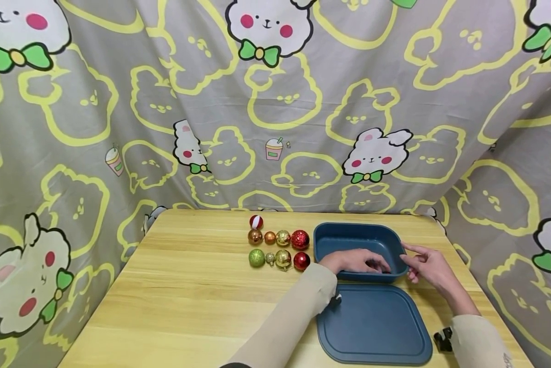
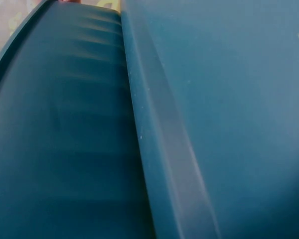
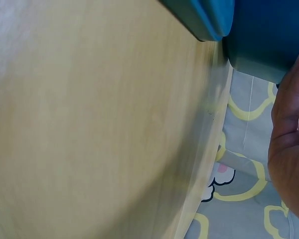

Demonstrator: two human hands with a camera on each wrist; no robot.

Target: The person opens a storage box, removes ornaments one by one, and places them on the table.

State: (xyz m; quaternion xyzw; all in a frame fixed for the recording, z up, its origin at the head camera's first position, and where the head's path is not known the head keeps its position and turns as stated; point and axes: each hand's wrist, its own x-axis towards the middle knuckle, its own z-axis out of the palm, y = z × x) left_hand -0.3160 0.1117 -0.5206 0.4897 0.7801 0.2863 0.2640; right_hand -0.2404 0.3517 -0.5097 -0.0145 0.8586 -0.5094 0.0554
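A deep blue rectangular box (image 1: 344, 240) stands toward the back right of the table. My left hand (image 1: 360, 259) reaches over its near wall, fingers bent down inside; whether they hold anything is hidden. My right hand (image 1: 429, 265) grips the box's right end at the rim, also seen in the right wrist view beside the box (image 3: 266, 40). Its matching blue lid (image 1: 374, 324) lies flat just in front. The left wrist view shows only the box wall (image 2: 65, 129) and the lid (image 2: 254, 119), not the hand.
Left of the box, several small ball ornaments sit in two rows, among them a red glitter ball (image 1: 300, 239), a shiny red ball (image 1: 301, 261) and a green ball (image 1: 256, 258). A red-and-white ball (image 1: 256, 222) lies behind them. Patterned curtain (image 1: 275, 112) surrounds the wooden table (image 1: 174, 306).
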